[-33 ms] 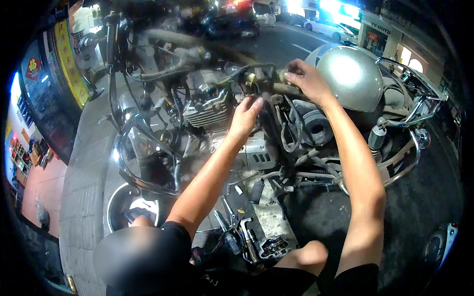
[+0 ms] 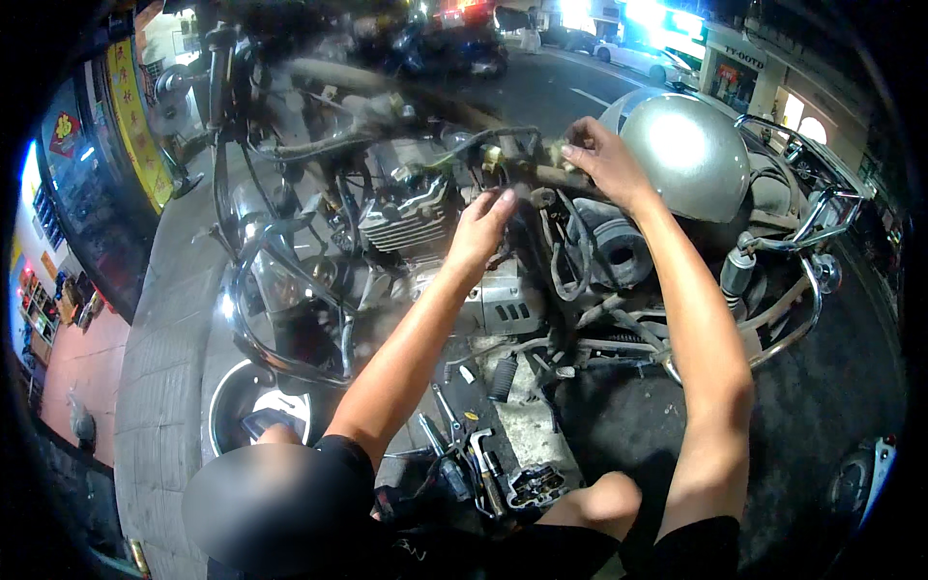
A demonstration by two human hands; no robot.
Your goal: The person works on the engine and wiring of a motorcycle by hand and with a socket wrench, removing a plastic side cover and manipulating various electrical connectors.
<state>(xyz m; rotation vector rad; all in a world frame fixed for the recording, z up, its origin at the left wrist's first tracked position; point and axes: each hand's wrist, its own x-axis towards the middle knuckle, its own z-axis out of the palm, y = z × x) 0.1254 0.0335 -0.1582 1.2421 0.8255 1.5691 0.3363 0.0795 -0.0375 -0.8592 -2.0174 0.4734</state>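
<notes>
Both bare forearms reach up and away from the body, the left one rising from the lower middle and the right one running long and nearly straight up the right side. The left hand [image 2: 478,232] is raised with its wrist bent, fingers extended loosely together toward the dark frame tube [image 2: 541,179] of a stripped motorcycle; its fingertips touch the tangle of black cables [image 2: 503,140] just above them, and whether it pinches anything cannot be told. The right hand [image 2: 604,159] lies just beyond and to the right of the left one, palm down, fingers curled narrow around the frame tube near a small pale connector [image 2: 559,153]. The tube is rusty brown and dark, running across between the two hands. Below the left hand sits the finned grey engine [image 2: 406,217]; just right of the right hand bulges a shiny silver tank [image 2: 686,155]. Down beside the left elbow, wrenches and a socket set [image 2: 536,483] lie on the floor, near the person's bare knee [image 2: 604,503].
</notes>
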